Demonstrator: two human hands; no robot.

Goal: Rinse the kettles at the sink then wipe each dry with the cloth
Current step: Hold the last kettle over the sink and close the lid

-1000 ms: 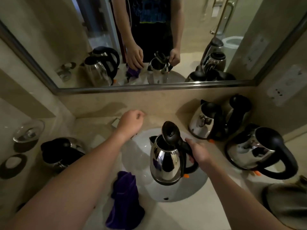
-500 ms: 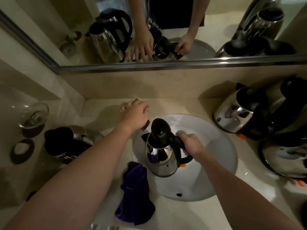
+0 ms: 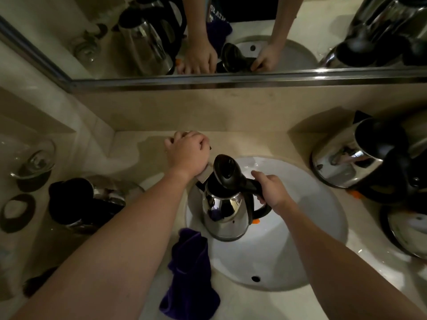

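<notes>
My right hand (image 3: pixel 271 191) grips the black handle of a shiny steel kettle (image 3: pixel 225 212). The kettle hangs upright over the left part of the white sink basin (image 3: pixel 300 239), its black lid flipped open. My left hand (image 3: pixel 187 153) lies curled over the faucet at the back left of the basin; the metal spout (image 3: pixel 204 175) pokes out under my wrist, right at the kettle's open top. The faucet handle itself is hidden by my fingers. A purple cloth (image 3: pixel 189 276) lies crumpled on the counter at the basin's left rim.
One steel kettle (image 3: pixel 87 204) lies on the counter at the left; two more (image 3: pixel 353 158) (image 3: pixel 409 229) stand at the right. A glass cup (image 3: pixel 37 161) and a dark coaster (image 3: pixel 17 212) sit far left. A mirror (image 3: pixel 300 31) runs along the back wall.
The view has tilted down and closed in on the sink. The kettle in my right hand has moved left under the spout. My left hand has settled over the faucet.
</notes>
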